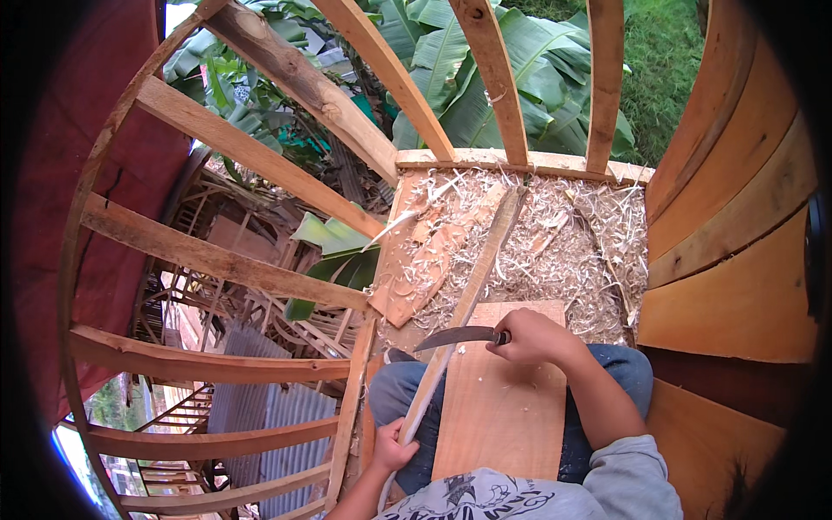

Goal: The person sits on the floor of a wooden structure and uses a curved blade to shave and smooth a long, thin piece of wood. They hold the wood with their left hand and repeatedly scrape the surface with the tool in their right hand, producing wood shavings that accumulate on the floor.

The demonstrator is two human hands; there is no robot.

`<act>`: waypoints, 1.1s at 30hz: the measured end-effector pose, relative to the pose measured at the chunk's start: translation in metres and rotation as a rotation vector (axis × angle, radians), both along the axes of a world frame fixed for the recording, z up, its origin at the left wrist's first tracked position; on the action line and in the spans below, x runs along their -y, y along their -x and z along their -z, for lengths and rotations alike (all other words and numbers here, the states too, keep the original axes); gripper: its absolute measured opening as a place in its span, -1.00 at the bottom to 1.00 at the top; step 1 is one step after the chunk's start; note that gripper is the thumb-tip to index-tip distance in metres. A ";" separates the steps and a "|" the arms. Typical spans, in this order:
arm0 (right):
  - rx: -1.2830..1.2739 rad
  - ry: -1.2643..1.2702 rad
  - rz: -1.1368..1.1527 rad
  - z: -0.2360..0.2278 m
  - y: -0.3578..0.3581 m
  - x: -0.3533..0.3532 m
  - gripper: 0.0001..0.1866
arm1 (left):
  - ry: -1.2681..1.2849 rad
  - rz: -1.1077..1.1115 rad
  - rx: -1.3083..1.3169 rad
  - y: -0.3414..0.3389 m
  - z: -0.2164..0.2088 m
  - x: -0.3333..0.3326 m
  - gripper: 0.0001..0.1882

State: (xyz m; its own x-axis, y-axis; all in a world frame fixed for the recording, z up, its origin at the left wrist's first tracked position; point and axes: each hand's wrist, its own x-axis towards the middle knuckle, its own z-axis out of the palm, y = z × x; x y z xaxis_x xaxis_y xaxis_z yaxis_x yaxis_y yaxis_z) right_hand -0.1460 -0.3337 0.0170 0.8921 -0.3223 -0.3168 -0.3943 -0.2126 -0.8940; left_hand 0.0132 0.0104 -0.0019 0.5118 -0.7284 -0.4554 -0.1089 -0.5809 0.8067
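Observation:
My right hand [530, 336] is closed around the dark handle of a knife [459, 335]. Its broad, curved blade points left and lies across a long, narrow wooden strip [472, 290]; whether the edge touches the wood I cannot tell. Lower down, my left hand [394, 448] grips the near part of that strip, fingers wrapped round it. The strip slants up and away to the right, its far end among the shavings. Across my lap rests a flat wooden board [503, 403], to the right of the strip and under my right hand.
Curled wood shavings [555, 251] cover the floor ahead, with a flat wooden piece [407, 299] at their left. Wooden railing bars [225, 260] stand left and ahead. A plank wall [728, 286] rises close on my right. Banana leaves [485, 78] and corrugated sheets [269, 425] lie beyond the railing.

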 end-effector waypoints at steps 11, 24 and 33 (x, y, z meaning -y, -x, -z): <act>0.042 0.278 0.041 0.019 -0.003 -0.012 -0.66 | 0.022 0.008 0.007 0.003 -0.003 0.006 -0.69; 0.031 0.079 0.026 0.011 -0.010 -0.024 -0.69 | 0.052 0.046 0.062 -0.002 0.006 -0.004 -0.76; -0.097 0.254 -0.202 -0.002 -0.018 -0.033 -0.72 | 0.030 -0.024 -0.025 0.000 0.002 -0.001 -0.70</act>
State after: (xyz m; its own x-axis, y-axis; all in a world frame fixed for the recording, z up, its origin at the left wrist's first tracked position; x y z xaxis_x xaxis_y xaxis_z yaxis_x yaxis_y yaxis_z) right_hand -0.1284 -0.3010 0.0187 0.9155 -0.2216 -0.3358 -0.4023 -0.5062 -0.7628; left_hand 0.0127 0.0111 -0.0037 0.5182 -0.7297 -0.4460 -0.0750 -0.5583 0.8262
